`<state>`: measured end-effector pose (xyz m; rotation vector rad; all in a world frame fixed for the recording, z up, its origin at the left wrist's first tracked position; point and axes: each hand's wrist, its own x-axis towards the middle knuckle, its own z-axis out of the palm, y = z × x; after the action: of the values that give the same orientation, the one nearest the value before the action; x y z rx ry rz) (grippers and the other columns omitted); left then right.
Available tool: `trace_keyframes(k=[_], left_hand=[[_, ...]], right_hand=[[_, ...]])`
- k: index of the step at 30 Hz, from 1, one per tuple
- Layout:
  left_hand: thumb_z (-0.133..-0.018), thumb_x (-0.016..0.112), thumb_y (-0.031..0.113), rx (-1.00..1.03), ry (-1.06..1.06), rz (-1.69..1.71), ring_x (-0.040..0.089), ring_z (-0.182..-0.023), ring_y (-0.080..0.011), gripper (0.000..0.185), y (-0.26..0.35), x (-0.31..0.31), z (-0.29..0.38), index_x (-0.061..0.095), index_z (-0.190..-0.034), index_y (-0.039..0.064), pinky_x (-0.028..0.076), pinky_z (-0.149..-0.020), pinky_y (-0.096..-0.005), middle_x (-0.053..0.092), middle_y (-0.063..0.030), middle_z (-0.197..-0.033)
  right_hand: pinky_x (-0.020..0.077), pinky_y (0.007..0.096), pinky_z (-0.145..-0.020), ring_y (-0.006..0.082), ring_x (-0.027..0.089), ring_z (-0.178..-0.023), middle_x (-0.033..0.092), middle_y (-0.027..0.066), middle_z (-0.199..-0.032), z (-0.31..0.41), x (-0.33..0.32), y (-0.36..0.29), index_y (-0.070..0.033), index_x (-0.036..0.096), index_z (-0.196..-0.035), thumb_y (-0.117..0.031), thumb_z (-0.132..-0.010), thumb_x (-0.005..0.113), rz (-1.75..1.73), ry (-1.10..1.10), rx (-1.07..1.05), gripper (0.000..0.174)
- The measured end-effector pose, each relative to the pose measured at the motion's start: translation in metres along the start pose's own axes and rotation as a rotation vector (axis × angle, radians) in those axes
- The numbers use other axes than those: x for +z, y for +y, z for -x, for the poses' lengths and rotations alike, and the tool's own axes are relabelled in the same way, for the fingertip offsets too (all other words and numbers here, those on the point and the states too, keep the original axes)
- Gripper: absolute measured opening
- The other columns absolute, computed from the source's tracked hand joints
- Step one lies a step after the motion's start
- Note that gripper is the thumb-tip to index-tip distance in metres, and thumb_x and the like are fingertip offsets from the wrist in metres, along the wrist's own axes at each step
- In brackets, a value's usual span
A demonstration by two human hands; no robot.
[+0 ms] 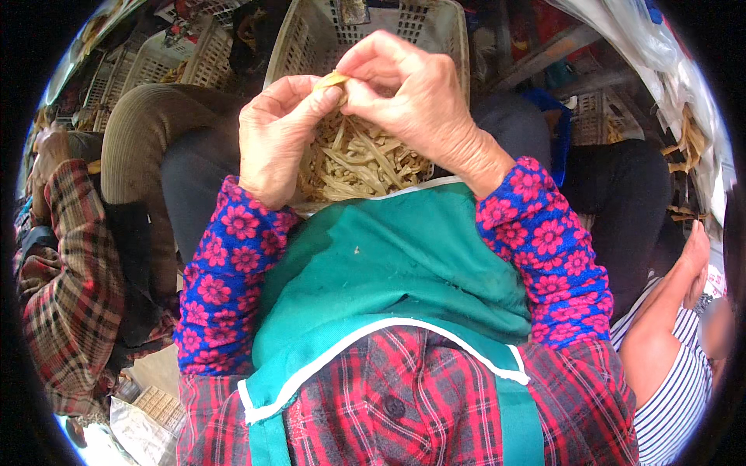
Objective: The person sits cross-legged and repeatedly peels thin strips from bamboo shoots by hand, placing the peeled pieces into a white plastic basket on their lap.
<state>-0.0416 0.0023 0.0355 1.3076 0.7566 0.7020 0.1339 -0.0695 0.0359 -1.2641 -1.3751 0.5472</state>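
Observation:
Pinched between the thumb and fingers of my left hand (285, 128) is a small yellowish-brown strip (331, 80), perhaps a pickled vegetable. The fingertips of my right hand (402, 87) meet it from the other side, close against my left fingertips. Both hands are raised over a pale plastic crate (460, 35) with slotted walls. Below them lies a heap of limp, olive-brown strips (373, 160), partly hidden by my hands. A green apron (396, 256) with white edging covers my lap and meets the crate's near side.
A co-worker in a plaid sleeve (87, 262) sits at the left, another in a striped top (670, 396) at the right. More slotted crates (157, 58) stand at the upper left. A blue container (562, 134) is beside my right knee; plastic sheeting (658, 64) hangs at the upper right.

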Motion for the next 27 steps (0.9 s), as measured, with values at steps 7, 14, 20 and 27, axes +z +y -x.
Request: trace_keyframes(k=[7, 14, 20, 27], left_hand=[[-0.098, 0.070, 0.019, -0.025, -0.156, 0.250, 0.044, -0.069, -0.0002, 0.014, 0.010, 0.007, 0.012, 0.072, -0.100, 0.006, 0.033, -0.062, -0.0188, 0.064, 0.0069, -0.082], [-0.102, 0.065, 0.023, -0.016, -0.088, 0.194, 0.044, -0.065, 0.0005, 0.016, -0.001, 0.007, 0.010, 0.070, -0.097, 0.008, 0.032, -0.057, -0.0171, 0.063, 0.0078, -0.083], [-0.099, 0.071, 0.011, 0.217, -0.313, -0.173, 0.065, -0.090, -0.0064, 0.013, 0.009, -0.028, -0.001, 0.069, -0.104, -0.001, 0.052, -0.083, -0.0221, 0.072, -0.0025, -0.098], [-0.097, 0.070, 0.004, 0.226, -0.302, -0.388, 0.063, -0.085, -0.0039, 0.008, 0.011, -0.012, -0.004, 0.068, -0.102, -0.001, 0.051, -0.076, -0.0199, 0.071, -0.0004, -0.093]], right_hand=[[0.0554, 0.0273, -0.062, 0.0096, 0.070, -0.070, 0.073, 0.0047, -0.078, 0.004, -0.024, -0.010, -0.002, 0.068, -0.096, -0.018, -0.092, 0.076, -0.166, -0.174, 0.242, 0.018], [0.0508, 0.0369, -0.054, 0.0261, 0.064, -0.056, 0.064, 0.0114, -0.065, 0.016, -0.012, -0.014, -0.006, 0.069, -0.084, -0.036, -0.097, 0.069, 0.207, -0.134, -0.090, 0.033], [0.0436, 0.0217, -0.052, 0.0033, 0.055, -0.057, 0.060, -0.0033, -0.065, 0.023, -0.045, -0.024, -0.005, 0.069, -0.085, -0.030, -0.102, 0.067, -0.086, -0.185, 0.381, 0.031], [0.0567, 0.0284, -0.081, 0.0124, 0.072, -0.087, 0.075, 0.0085, -0.097, 0.015, -0.049, -0.020, -0.001, 0.071, -0.112, -0.022, -0.101, 0.066, 0.091, -0.203, 0.158, 0.024]])
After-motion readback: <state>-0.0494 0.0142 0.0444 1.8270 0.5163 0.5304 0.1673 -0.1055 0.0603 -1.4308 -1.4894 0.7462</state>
